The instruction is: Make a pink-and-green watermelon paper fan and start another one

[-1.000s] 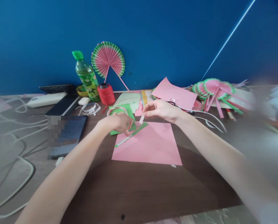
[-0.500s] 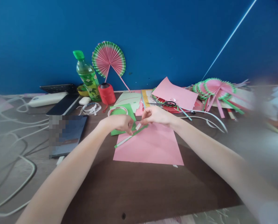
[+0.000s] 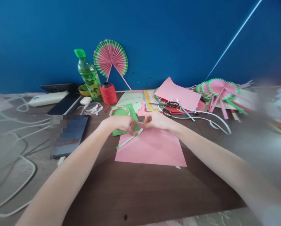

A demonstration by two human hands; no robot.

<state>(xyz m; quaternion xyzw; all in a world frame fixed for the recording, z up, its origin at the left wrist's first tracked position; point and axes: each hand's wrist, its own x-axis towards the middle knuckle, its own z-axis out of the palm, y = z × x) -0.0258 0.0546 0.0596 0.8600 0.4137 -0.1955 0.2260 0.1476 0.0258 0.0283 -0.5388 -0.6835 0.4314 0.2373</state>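
A narrow green paper strip (image 3: 117,147) with white tape (image 3: 126,142) along it lies slanted over the pink sheet (image 3: 154,150). My left hand (image 3: 126,124) is closed, its fingertips on the strip near its middle. Close on the right, my right hand (image 3: 155,120) is closed in a pinch on the end of a white tape piece (image 3: 140,131), which lies along the strip's upper part. The strip's far end is hidden by my fingers. Under the left hand's wrist, a green sheet (image 3: 115,132) carries a roll of tape (image 3: 119,108).
Scissors (image 3: 172,104) lie beyond my right hand, near a loose pink sheet (image 3: 178,94). Folded paper fans (image 3: 218,89) are piled at the right; another fan (image 3: 110,56) leans on the wall. A green bottle (image 3: 88,75), red container (image 3: 108,93), phone (image 3: 71,136) and cables (image 3: 33,169) stand or lie left.
My right hand has lowered slightly, and the white tape piece it pinches has come down from above the strip onto its upper part. My left hand stays at the strip.
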